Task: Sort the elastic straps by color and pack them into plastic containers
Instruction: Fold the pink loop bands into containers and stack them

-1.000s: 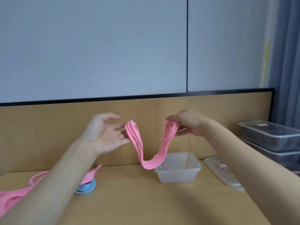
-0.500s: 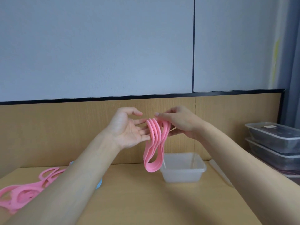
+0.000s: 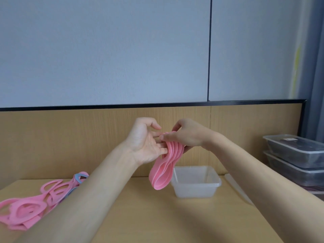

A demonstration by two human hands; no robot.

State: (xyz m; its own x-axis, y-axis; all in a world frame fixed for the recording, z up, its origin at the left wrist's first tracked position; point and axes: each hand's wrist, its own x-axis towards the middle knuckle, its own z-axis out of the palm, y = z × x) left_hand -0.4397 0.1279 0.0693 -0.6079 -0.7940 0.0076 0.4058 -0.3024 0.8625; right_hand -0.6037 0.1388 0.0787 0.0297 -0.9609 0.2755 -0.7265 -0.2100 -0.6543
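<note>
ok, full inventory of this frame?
held straps: several, pink, folded bundle hanging between the hands
loose straps: pile, pink, table left
blue strap: at least one, blue, in that pile
tub: one, maybe nested, clear, lidless, table centre-right
lid: one, clear, right of tub
closed tubs: two stacked, clear, dark contents, far right
table: one, light wood
left hand: palm up, fingers touch bundle
right hand: grips bundle top

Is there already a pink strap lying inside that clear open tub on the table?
No, the clear tub looks empty; the folded pink straps hang in the air, pinched by the right hand.
</note>
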